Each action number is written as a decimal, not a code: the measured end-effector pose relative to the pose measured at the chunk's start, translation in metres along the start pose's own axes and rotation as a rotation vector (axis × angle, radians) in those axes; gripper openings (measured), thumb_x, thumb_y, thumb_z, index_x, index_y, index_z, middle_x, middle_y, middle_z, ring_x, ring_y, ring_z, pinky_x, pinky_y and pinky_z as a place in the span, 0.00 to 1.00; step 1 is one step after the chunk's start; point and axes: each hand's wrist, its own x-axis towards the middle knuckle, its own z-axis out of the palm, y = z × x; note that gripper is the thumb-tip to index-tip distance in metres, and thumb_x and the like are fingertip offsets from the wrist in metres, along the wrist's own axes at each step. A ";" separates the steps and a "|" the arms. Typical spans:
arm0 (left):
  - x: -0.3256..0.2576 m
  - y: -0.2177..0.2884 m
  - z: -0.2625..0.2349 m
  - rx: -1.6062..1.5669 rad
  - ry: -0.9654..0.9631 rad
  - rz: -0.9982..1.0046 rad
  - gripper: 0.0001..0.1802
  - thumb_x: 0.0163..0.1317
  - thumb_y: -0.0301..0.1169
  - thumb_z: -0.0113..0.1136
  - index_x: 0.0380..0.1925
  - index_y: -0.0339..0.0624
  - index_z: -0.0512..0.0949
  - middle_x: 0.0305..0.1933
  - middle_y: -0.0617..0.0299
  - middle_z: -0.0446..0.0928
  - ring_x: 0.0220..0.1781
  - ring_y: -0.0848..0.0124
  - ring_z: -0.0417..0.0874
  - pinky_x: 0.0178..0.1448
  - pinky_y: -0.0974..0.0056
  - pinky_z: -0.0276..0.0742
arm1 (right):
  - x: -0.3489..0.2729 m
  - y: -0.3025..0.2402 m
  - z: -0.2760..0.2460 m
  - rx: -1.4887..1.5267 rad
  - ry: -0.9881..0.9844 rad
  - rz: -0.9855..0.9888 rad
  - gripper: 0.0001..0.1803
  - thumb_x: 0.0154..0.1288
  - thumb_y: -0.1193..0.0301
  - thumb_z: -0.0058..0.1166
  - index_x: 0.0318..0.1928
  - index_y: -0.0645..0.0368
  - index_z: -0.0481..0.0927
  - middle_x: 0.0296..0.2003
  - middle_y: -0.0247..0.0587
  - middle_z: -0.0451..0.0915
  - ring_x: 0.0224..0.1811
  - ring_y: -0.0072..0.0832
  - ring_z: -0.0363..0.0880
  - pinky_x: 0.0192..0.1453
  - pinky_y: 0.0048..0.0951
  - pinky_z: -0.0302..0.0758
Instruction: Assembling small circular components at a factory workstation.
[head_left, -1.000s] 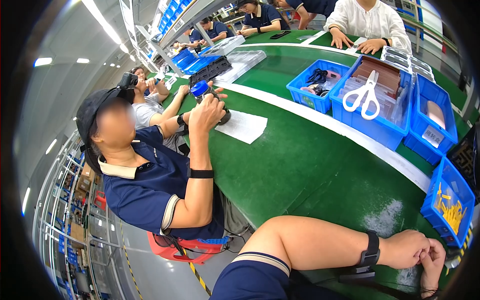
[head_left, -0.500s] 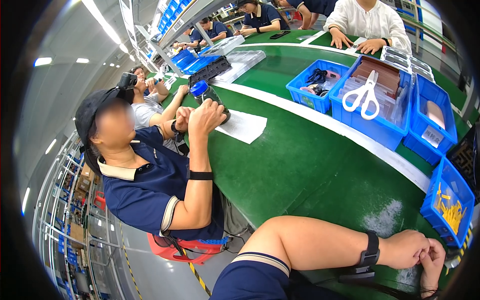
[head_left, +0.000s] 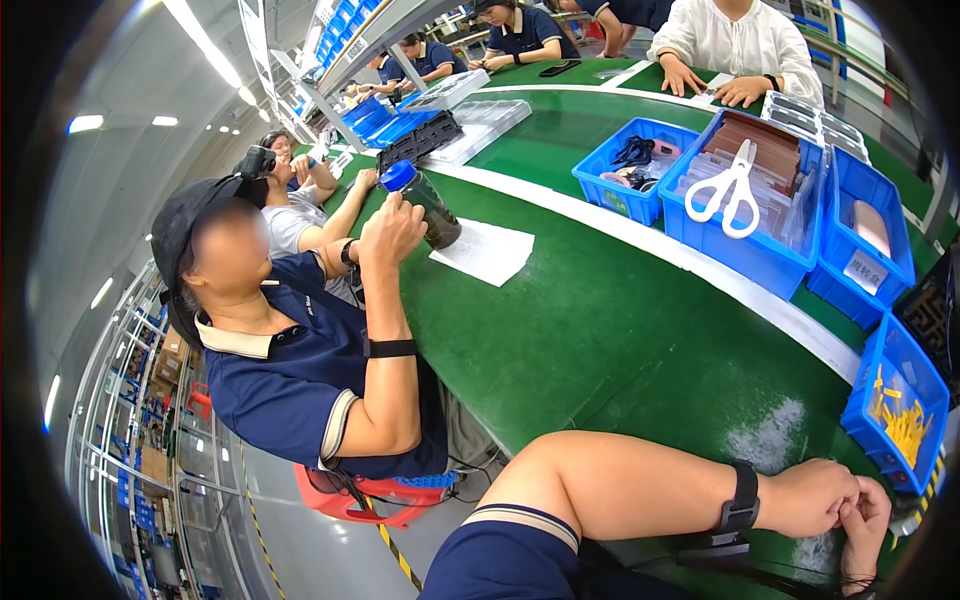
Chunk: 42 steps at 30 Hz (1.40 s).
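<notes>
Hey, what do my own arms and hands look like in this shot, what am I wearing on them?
One forearm shows in full. Its short sleeve is dark navy with a pale striped cuff. A black wristband with a small black box beneath it circles the wrist. The hands wear no gloves. The other arm is mostly out of view.

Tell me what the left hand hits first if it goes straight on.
Probably the right hand, seemingly already touching the left hand at the green table's edge; depth unclear.
</notes>
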 end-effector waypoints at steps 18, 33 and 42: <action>0.003 0.001 -0.002 0.008 -0.033 -0.016 0.04 0.43 0.22 0.53 0.20 0.38 0.69 0.22 0.53 0.70 0.29 0.54 0.72 0.32 0.54 0.67 | 0.001 0.000 0.001 -0.008 0.026 -0.013 0.18 0.54 0.69 0.54 0.43 0.65 0.70 0.31 0.31 0.72 0.30 0.15 0.69 0.32 0.14 0.66; 0.001 0.001 -0.002 -0.001 -0.037 -0.018 0.04 0.42 0.22 0.53 0.20 0.38 0.69 0.23 0.53 0.70 0.29 0.54 0.72 0.32 0.54 0.67 | 0.001 0.001 0.001 -0.020 0.010 0.004 0.17 0.53 0.70 0.54 0.42 0.65 0.71 0.31 0.30 0.72 0.29 0.14 0.69 0.31 0.13 0.65; 0.001 0.001 -0.001 0.001 0.009 0.000 0.03 0.42 0.22 0.53 0.20 0.38 0.69 0.22 0.53 0.70 0.29 0.54 0.72 0.32 0.54 0.66 | 0.002 0.003 -0.002 -0.012 0.008 -0.004 0.17 0.53 0.70 0.54 0.42 0.65 0.71 0.32 0.31 0.73 0.31 0.16 0.70 0.33 0.14 0.67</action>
